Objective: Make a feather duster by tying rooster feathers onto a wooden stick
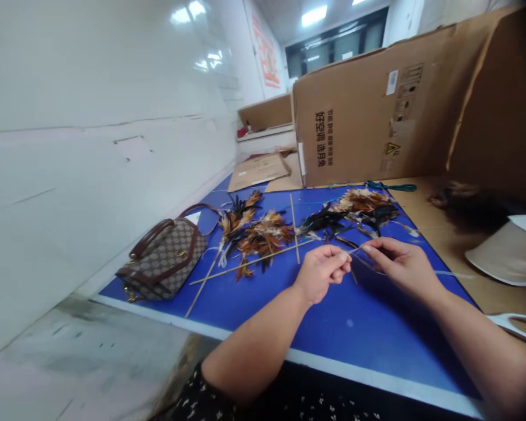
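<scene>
My left hand [324,268] is above the blue tabletop [333,327], its thumb and fingers pinched on a thin pale strand [355,251]. Opposite it, my right hand [398,266] pinches the same strand, which stretches across the short gap between the fingertips. A whitish length [453,273] shows beyond my right wrist; whether it belongs to that strand I cannot tell. Just past my hands lie black feathers [324,221] and a pile of brown and cream feathers [362,202]. More brown feathers [265,234] lie to the left, beside thin sticks [254,261].
A patterned handbag [166,257] stands at the left against the white wall. The large cardboard box [355,117] blocks the back. At right are a pale cone-like object [504,251], a dark blurred bundle [464,204] and a white looped handle [515,324]. Teal cord [392,186] lies near the box.
</scene>
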`<state>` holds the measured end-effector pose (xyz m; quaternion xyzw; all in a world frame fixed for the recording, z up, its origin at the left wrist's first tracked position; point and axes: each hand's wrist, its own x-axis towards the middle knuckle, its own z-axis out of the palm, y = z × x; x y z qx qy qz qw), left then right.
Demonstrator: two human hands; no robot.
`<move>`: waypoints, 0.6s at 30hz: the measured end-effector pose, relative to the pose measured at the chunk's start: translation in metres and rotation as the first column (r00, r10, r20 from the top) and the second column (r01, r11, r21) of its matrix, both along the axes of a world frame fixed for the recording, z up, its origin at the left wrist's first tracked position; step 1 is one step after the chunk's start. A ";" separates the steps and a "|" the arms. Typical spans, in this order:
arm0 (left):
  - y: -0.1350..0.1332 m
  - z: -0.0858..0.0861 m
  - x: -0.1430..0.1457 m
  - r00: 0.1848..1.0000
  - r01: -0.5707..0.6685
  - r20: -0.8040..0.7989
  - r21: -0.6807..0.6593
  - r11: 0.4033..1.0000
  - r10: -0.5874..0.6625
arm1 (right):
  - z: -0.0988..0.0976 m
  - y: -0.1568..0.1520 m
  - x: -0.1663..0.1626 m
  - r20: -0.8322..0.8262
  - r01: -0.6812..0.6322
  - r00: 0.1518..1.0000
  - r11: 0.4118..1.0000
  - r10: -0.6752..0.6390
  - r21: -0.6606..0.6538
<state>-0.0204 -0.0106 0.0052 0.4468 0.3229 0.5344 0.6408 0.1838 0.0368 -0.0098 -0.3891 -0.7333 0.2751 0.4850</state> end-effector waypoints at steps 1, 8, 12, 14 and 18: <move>0.000 0.001 0.000 0.999 -0.001 0.039 -0.003 1.000 0.001 | -0.001 0.000 -0.001 -0.002 0.023 1.000 1.000 -0.023 0.005; 0.004 0.010 -0.010 0.977 -0.104 0.191 0.018 0.994 0.099 | -0.005 -0.002 -0.010 0.211 0.072 0.975 0.997 -0.074 0.016; 0.009 0.002 -0.009 0.963 -0.260 0.103 0.126 0.957 0.248 | -0.005 -0.012 -0.020 0.330 -0.154 0.938 0.981 0.107 0.120; 0.011 -0.004 -0.008 0.938 -0.313 -0.074 0.243 0.918 0.339 | -0.004 -0.018 -0.024 0.369 -0.257 0.910 0.955 0.189 0.146; 0.011 -0.015 -0.009 0.801 -0.193 -0.394 0.541 0.818 0.450 | -0.001 -0.023 -0.023 0.373 -0.296 0.904 0.936 0.211 0.188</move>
